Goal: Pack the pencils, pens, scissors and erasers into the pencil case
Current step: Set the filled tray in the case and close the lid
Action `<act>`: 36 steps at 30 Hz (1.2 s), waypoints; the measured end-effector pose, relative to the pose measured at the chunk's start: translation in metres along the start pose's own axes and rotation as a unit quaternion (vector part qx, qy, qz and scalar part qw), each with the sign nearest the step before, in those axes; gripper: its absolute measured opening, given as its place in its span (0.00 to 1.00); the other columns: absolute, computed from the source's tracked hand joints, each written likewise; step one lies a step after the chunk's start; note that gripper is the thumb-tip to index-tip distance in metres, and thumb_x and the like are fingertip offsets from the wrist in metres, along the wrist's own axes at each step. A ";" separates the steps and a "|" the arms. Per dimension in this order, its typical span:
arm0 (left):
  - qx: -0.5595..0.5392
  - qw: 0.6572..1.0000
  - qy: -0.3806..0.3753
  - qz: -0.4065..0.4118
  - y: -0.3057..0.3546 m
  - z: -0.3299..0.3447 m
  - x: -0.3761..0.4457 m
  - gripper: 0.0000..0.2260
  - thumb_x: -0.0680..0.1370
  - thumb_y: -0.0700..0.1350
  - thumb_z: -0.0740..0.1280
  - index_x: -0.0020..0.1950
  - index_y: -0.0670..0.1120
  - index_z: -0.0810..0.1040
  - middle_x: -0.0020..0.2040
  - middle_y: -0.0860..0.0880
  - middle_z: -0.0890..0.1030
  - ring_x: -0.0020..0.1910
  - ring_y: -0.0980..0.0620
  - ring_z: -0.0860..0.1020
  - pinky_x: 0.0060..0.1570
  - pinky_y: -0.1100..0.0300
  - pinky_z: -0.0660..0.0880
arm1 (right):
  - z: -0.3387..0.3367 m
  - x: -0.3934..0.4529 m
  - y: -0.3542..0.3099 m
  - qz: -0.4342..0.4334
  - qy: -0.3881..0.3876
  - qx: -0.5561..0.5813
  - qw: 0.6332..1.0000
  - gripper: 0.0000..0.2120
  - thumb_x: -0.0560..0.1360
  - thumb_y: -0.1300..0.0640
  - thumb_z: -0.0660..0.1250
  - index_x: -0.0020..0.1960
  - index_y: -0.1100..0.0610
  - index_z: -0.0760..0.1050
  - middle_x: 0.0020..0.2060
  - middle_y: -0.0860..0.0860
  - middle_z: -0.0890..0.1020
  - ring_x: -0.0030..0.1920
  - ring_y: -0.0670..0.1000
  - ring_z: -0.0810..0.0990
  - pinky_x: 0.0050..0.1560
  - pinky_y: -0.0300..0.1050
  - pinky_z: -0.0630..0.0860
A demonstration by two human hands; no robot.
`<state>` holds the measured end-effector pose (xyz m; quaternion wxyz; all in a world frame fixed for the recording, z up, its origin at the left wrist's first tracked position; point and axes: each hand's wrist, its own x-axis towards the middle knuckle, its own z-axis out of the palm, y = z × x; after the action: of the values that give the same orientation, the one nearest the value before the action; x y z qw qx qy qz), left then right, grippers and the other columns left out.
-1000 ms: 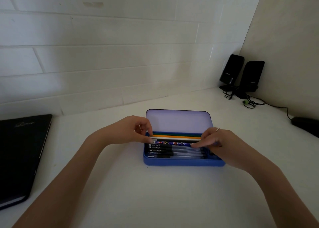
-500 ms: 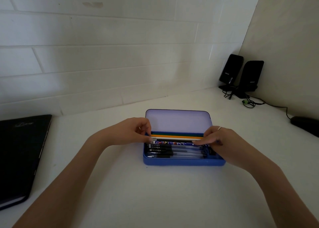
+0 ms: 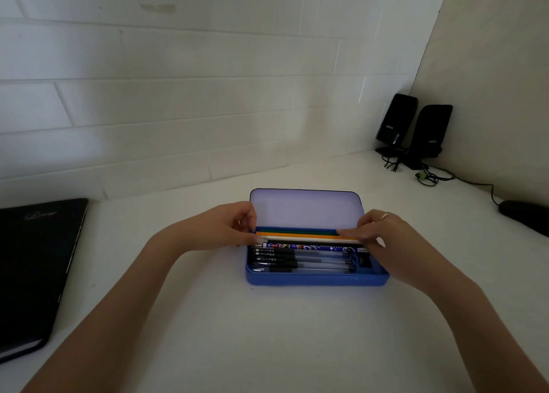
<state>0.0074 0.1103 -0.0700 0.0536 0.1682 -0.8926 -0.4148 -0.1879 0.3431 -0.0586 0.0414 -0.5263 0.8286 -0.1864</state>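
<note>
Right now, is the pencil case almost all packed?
Nearly. Done: clear pens and coloured pencils lie in rows in the blue pencil case. In hand: the left hand and right hand are settling a white pencil. Left: closing the lid. Scissors and erasers aren't visible.

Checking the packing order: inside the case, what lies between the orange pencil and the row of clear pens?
In the head view, a white pencil, a black one and a blue patterned pen lie between the orange pencil and the clear pens.

Pencil ends (image 3: 300, 238) under both hands
</note>
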 end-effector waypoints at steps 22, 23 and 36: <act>-0.020 0.999 0.033 -0.029 -0.002 0.004 0.005 0.08 0.79 0.42 0.63 0.41 0.46 0.67 0.32 0.49 0.77 0.31 0.55 0.74 0.37 0.63 0.72 | 0.004 0.005 0.012 0.024 0.013 -0.079 0.997 0.21 0.76 0.65 0.58 0.58 0.42 0.78 0.53 0.47 0.76 0.51 0.50 0.73 0.48 0.45 0.71; -0.020 0.999 0.031 -0.029 -0.002 0.004 0.005 0.07 0.78 0.42 0.63 0.42 0.46 0.67 0.32 0.49 0.77 0.31 0.54 0.74 0.38 0.63 0.72 | 0.000 0.004 0.014 0.038 0.024 -0.087 0.995 0.22 0.76 0.66 0.58 0.57 0.42 0.78 0.53 0.47 0.76 0.52 0.50 0.73 0.48 0.45 0.70; 0.014 0.999 -0.007 -0.042 0.002 0.002 0.000 0.13 0.73 0.51 0.71 0.45 0.47 0.68 0.32 0.52 0.78 0.31 0.56 0.72 0.38 0.60 0.68 | 0.000 0.005 0.019 0.100 0.022 -0.100 0.990 0.23 0.75 0.67 0.54 0.55 0.45 0.80 0.58 0.46 0.76 0.56 0.49 0.72 0.49 0.44 0.68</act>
<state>0.0067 0.1134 -0.0702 0.0278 0.2032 -0.8910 -0.4050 -0.2064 0.3463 -0.0646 -0.0116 -0.4377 0.8924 -0.1093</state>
